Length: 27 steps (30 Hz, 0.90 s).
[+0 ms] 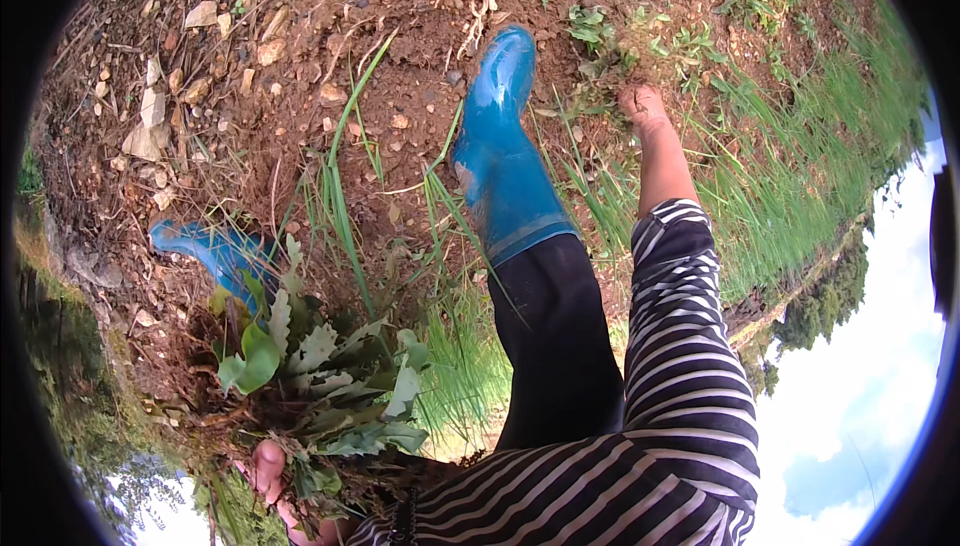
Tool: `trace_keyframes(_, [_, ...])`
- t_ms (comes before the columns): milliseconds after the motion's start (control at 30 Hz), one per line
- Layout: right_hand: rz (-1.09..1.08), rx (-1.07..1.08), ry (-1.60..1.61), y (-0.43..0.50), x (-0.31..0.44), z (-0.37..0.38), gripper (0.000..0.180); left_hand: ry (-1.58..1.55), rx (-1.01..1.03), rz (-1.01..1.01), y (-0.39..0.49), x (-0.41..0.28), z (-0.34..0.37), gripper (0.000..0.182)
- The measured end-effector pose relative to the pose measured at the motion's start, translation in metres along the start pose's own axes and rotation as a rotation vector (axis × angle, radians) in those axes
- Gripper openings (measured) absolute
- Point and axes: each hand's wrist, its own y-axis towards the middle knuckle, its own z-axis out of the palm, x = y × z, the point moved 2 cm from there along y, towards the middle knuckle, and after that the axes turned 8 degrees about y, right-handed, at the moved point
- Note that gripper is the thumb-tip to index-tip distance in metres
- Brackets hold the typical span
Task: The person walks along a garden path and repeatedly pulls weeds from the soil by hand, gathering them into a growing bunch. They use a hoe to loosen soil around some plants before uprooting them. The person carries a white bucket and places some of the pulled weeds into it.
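My left hand, low at the left, is closed around a thick bunch of uprooted weeds. Broad green leaves, some with pale undersides, stick out of the bunch, along with brown stems and soil-covered roots. My right hand reaches down to the ground with its fingers curled at a small clump of weeds. Soil coats these fingers, and their tips are partly hidden in the clump, which looks blurred. The striped right sleeve is pushed up to the forearm.
My blue rubber boots stand apart on brown, stony soil. Pale stones lie at the left. Long grass blades rise between the boots, and denser grass grows on the right. Small leafy weeds stand farther ahead.
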Motion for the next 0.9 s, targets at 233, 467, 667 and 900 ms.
trace_keyframes(233, [0.334,-0.427,0.694,0.002,-0.001,-0.077,0.035,-0.003,-0.017,0.026,-0.006,-0.002,-0.001,0.048])
trace_keyframes(467, [0.686,-0.120,0.272,0.036,0.067,-0.003,0.080,-0.018,-0.092,0.071,-0.004,0.001,0.002,0.049])
trace_keyframes(667, [0.656,-0.097,0.178,0.046,0.047,-0.016,0.037,0.001,-0.066,0.036,-0.005,-0.001,0.005,0.049])
trace_keyframes(900, [0.432,-0.101,0.272,0.027,0.026,0.000,0.037,0.006,-0.055,0.040,-0.005,-0.005,0.006,0.049])
